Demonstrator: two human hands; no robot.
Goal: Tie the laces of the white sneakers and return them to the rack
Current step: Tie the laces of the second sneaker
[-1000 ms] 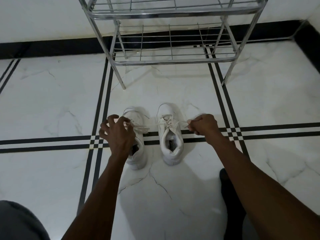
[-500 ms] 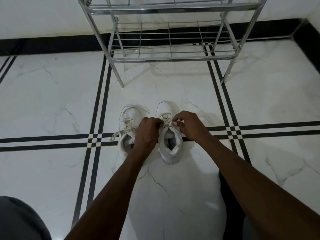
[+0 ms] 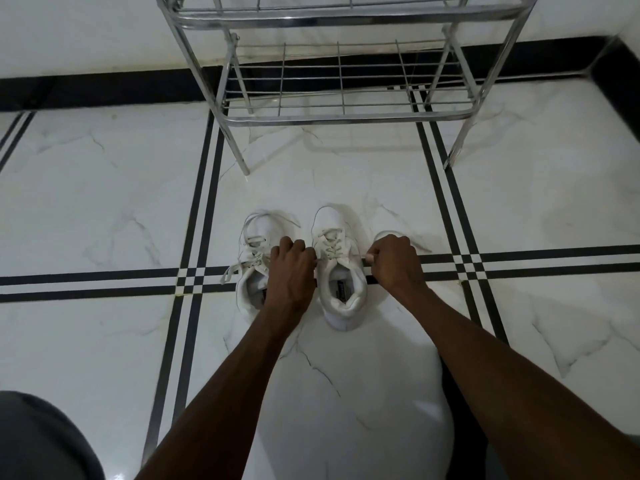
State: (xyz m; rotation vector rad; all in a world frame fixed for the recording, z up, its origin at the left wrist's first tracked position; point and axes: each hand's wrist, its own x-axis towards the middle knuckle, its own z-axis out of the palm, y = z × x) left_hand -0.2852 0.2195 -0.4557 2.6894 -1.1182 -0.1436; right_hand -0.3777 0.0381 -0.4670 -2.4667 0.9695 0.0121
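White canvas sneakers sit side by side on marble floor below an empty chrome wire rack (image 3: 346, 112). Left hand (image 3: 291, 271) and right hand (image 3: 393, 259) each clench a lace end of the right sneaker (image 3: 341, 271), pulling outward. Left sneaker (image 3: 251, 261) lies untied; racking remains.

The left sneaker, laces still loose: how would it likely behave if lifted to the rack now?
The left sneaker looks soft and light, so its collar would probably flex in a grip. Its untied laces sprawl onto the floor; they would likely dangle and might snag the wire rack.
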